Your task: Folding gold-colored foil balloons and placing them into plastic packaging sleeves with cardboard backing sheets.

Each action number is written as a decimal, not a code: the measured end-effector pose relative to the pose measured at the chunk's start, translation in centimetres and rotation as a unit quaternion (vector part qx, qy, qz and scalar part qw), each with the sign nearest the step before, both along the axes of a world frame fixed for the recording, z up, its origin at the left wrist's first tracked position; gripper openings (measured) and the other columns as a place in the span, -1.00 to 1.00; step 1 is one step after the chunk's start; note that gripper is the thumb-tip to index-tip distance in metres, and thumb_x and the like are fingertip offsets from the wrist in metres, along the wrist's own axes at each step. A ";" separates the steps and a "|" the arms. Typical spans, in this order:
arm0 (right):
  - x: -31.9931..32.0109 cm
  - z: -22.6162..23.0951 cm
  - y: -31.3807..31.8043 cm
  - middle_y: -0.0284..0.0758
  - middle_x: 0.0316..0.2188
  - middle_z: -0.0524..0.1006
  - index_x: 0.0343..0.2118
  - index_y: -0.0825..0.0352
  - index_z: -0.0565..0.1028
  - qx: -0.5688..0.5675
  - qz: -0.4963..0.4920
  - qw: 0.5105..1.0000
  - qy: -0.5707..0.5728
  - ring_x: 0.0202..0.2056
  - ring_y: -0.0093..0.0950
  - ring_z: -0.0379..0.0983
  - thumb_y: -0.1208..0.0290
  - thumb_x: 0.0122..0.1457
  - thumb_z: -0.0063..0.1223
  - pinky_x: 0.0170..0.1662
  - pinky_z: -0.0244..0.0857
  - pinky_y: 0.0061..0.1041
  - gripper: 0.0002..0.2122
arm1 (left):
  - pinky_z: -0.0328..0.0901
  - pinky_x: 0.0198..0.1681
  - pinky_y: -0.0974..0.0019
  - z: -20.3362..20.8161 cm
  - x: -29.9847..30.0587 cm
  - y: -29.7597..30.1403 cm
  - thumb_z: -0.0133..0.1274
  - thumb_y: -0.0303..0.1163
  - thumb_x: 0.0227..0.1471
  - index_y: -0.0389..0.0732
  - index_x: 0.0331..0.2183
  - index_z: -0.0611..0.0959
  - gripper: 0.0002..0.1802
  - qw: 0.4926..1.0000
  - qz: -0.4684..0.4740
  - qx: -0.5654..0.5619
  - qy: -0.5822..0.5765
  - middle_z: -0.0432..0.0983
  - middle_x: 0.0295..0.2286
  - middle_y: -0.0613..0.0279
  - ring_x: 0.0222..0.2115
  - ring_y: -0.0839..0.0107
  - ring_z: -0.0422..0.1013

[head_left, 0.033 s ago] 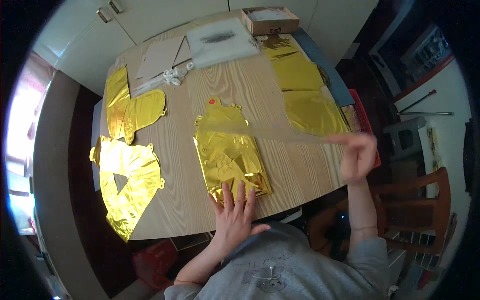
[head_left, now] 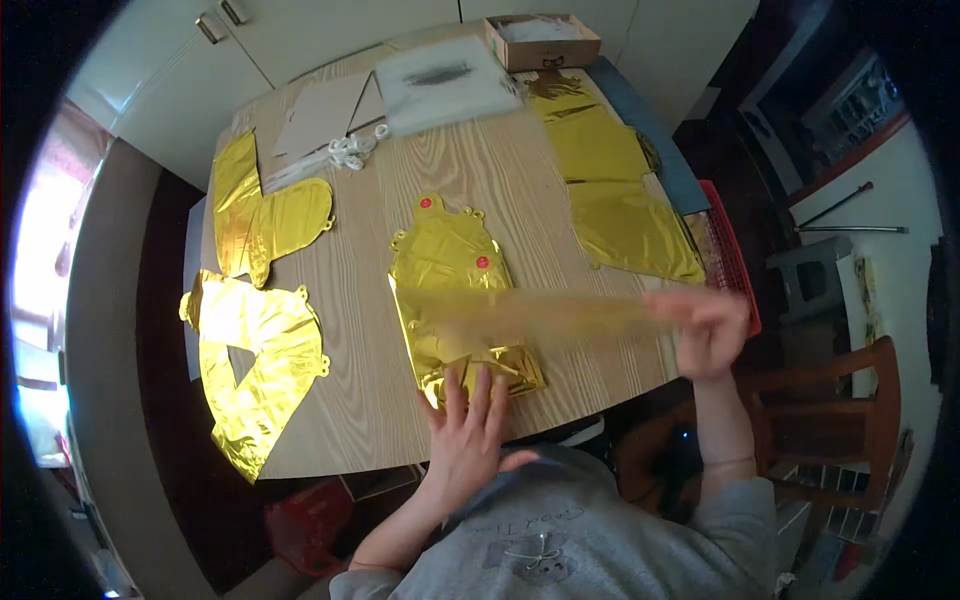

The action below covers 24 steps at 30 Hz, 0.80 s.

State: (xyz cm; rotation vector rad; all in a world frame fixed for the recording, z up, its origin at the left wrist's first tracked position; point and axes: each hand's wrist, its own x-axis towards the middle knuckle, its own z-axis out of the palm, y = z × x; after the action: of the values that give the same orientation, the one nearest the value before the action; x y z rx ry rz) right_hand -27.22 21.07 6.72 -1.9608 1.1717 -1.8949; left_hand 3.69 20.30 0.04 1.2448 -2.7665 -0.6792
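Note:
A folded gold foil balloon [head_left: 437, 262] lies flat on the table in front of me, with small tabs along its far edge and two red round spots. My left hand [head_left: 466, 425] rests on its near end, fingers spread and flat. In my right hand [head_left: 708, 328], to the right of the balloon, the fingers are closed on one end of a long flat see-through strip [head_left: 580, 318]. The strip reaches left across the middle of the balloon and is smeared by motion. Whether it touches the foil I cannot tell.
Flat gold foil pieces lie at the left, one L-shaped [head_left: 240, 222], one with a hole [head_left: 270, 340]. More gold foil [head_left: 610, 160] lies at the right. Behind are white ribbon [head_left: 350, 152], a clear plastic bag [head_left: 450, 95] and a cardboard box [head_left: 550, 50]. A wooden chair [head_left: 825, 390] stands right.
My right hand and the strip have swung slightly toward me, and the balloon's second red spot now shows. My left hand stays in place.

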 end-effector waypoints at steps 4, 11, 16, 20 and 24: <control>1.4 -1.2 2.7 -0.19 -0.27 0.61 -0.31 0.28 0.36 -0.013 0.111 0.975 0.190 -0.29 -0.27 0.60 0.47 0.16 0.06 -0.24 0.54 -0.27 -0.89 | -0.01 0.24 -0.07 -2.0 3.3 -0.2 -0.28 0.24 0.17 -0.21 0.19 0.26 -0.19 0.772 0.330 0.303 0.451 0.14 0.20 0.03 0.20 0.16 0.11; 3.3 -5.8 5.9 -0.36 -0.14 0.58 -0.35 0.23 0.35 0.030 0.144 0.933 0.329 -0.06 -0.34 0.53 0.47 0.10 0.10 0.09 0.38 -0.23 -0.86 | 0.08 0.22 0.06 0.8 9.1 -2.0 -0.09 -0.13 0.21 -0.28 0.21 0.17 -0.33 0.663 0.262 0.387 0.585 0.14 0.20 -0.04 0.17 0.13 0.18; 3.5 -5.9 5.5 -0.35 -0.10 0.56 -0.33 0.22 0.35 0.043 0.156 0.922 0.352 -0.02 -0.35 0.50 0.45 0.10 0.10 0.13 0.34 -0.22 -0.85 | 0.10 0.21 0.07 0.7 7.7 -1.9 0.07 -0.34 0.09 -0.31 0.17 0.26 -0.34 0.788 0.247 0.253 0.503 0.17 0.18 -0.09 0.20 0.07 0.15; 3.5 -6.5 5.6 -0.35 -0.11 0.56 -0.28 0.22 0.35 0.040 0.139 0.913 0.382 -0.04 -0.37 0.51 0.41 0.09 0.13 0.12 0.35 -0.23 -0.80 | 0.03 0.24 0.01 1.5 7.2 -2.2 0.10 -0.40 0.01 -0.34 0.08 0.38 -0.41 0.904 0.187 0.120 0.366 0.18 0.16 -0.16 0.22 -0.03 0.10; 4.2 -6.6 5.5 -0.39 -0.11 0.56 -0.24 0.22 0.44 0.046 0.097 0.908 0.405 -0.04 -0.40 0.50 0.36 0.09 0.13 0.10 0.36 -0.25 -0.81 | -0.01 0.24 -0.06 2.2 6.4 -2.5 0.14 -0.35 -0.01 -0.28 0.09 0.38 -0.38 0.956 0.123 0.056 0.259 0.12 0.19 -0.17 0.24 -0.15 0.01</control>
State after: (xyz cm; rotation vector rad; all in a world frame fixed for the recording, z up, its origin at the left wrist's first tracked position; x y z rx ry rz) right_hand -23.02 26.56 0.16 -2.7729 1.1154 -0.8881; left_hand 10.12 17.83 2.26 1.1879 -2.1384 -0.9804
